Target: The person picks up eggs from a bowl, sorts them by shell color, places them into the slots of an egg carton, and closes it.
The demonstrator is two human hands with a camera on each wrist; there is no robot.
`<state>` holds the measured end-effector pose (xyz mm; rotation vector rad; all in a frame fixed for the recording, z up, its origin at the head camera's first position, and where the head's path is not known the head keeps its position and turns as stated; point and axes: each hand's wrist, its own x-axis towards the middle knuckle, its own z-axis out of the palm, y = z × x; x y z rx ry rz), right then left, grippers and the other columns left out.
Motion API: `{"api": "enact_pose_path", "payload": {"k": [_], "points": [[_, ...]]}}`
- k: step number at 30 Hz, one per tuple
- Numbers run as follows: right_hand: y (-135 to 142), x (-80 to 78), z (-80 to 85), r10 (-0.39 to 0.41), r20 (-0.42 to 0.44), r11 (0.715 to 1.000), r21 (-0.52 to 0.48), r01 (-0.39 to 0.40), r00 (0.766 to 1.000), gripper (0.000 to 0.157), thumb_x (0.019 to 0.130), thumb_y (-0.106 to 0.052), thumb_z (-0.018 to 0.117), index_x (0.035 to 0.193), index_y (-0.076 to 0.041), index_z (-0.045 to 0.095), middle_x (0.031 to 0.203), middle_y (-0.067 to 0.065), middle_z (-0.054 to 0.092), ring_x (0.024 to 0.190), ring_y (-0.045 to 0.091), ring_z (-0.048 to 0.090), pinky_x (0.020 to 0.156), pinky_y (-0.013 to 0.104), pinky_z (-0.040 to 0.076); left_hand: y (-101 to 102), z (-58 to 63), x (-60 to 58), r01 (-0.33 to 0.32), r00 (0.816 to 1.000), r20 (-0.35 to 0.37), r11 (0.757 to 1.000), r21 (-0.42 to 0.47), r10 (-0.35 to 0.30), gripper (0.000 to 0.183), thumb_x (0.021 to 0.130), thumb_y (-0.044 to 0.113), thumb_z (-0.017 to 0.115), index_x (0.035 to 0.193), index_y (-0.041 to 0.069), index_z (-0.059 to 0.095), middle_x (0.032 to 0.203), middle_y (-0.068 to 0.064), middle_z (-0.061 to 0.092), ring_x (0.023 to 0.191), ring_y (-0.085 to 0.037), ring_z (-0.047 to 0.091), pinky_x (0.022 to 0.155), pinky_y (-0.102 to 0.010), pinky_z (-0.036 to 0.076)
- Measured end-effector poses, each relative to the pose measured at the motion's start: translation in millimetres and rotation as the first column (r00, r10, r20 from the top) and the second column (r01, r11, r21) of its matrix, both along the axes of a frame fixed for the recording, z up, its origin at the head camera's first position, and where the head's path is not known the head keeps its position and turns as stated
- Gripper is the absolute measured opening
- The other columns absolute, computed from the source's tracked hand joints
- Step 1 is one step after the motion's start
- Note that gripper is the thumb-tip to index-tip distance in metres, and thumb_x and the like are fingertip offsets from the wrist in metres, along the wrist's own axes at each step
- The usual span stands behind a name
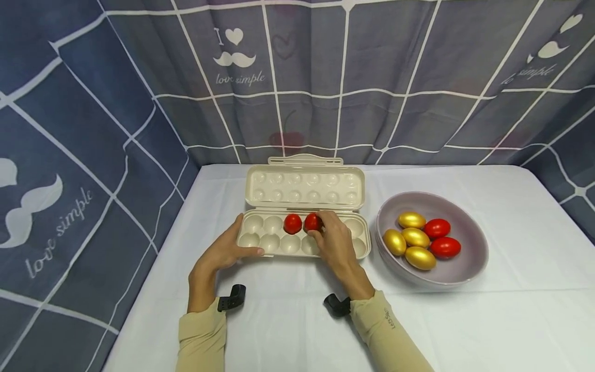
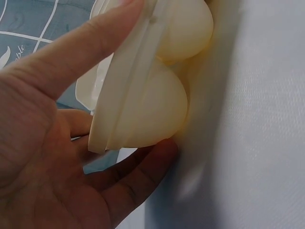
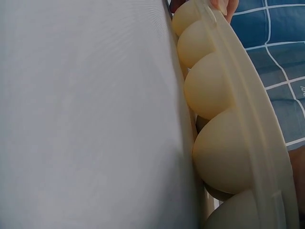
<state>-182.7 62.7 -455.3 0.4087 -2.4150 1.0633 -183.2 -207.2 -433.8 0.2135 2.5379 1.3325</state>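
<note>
A cream plastic egg box (image 1: 290, 245) lies open on the table, its lid (image 1: 304, 187) folded back. My left hand (image 1: 223, 251) grips the box's left end; in the left wrist view the thumb (image 2: 90, 45) is along the rim and fingers reach around the underside. One red egg (image 1: 293, 224) sits in a back-row cup. Just right of it, my right hand (image 1: 337, 244) pinches another red egg (image 1: 312, 222) at a back-row cup; whether it touches the bottom is hidden. The right wrist view shows mainly the box's rounded cup undersides (image 3: 209, 86).
Right of the box stands a mauve bowl (image 1: 474, 227) holding several gold eggs (image 1: 415, 237) and two red eggs (image 1: 445, 248). A white cloth (image 1: 288, 315) covers the table. Dark checked curtains (image 1: 307, 72) hang behind and at the sides.
</note>
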Motion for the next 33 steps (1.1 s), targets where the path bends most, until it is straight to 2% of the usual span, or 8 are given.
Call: {"api": "enact_pose_path", "payload": {"k": [13,22,29,33], "points": [[-1.0,-0.5,-1.8,0.017,0.024,0.999,0.042,-0.018,1.000,0.039,0.078,-0.002,0.082,0.112,0.003,0.063,0.106,0.013,0.064,0.093,0.027,0.065,0.080,0.039,0.055,-1.3,-0.9,-1.4,-0.009,1.000,0.022,0.999,-0.033,0.010,0.118,0.077,0.025,0.084,0.155,-0.004,0.001,0.160,-0.025,0.015,0.145,-0.039,0.018,0.115,-0.056,0.014],[-1.9,-1.4,-1.3,0.010,0.030,0.998,0.059,-0.012,1.000,0.033,0.080,0.002,0.078,0.110,0.002,0.064,0.105,0.013,0.065,0.091,0.026,0.063,0.078,0.039,0.053,-2.8,-1.0,-2.1,0.012,1.000,-0.007,1.000,-0.005,-0.012,0.118,0.077,0.024,0.085,0.155,-0.004,0.002,0.158,-0.025,0.019,0.143,-0.039,0.021,0.115,-0.057,0.015],[-1.6,0.5,-0.4,0.003,0.043,0.999,0.040,-0.005,0.999,0.034,0.079,-0.002,0.080,0.110,0.001,0.066,0.102,0.011,0.066,0.086,0.023,0.062,0.076,0.039,0.053,-1.6,-0.4,-1.7,-0.001,1.000,0.020,1.000,-0.016,0.001,0.118,0.077,0.024,0.084,0.155,-0.005,0.000,0.160,-0.025,0.014,0.145,-0.039,0.017,0.115,-0.057,0.013],[0.6,0.9,0.1,-0.009,-0.011,1.000,-0.014,0.009,1.000,0.031,0.078,-0.003,0.081,0.106,0.000,0.068,0.100,0.011,0.068,0.089,0.026,0.065,0.076,0.043,0.053,-1.4,-0.5,-1.5,-0.011,1.000,0.027,1.000,-0.026,0.012,0.119,0.077,0.025,0.085,0.155,-0.004,0.000,0.160,-0.024,0.014,0.145,-0.039,0.017,0.115,-0.057,0.013]]}}
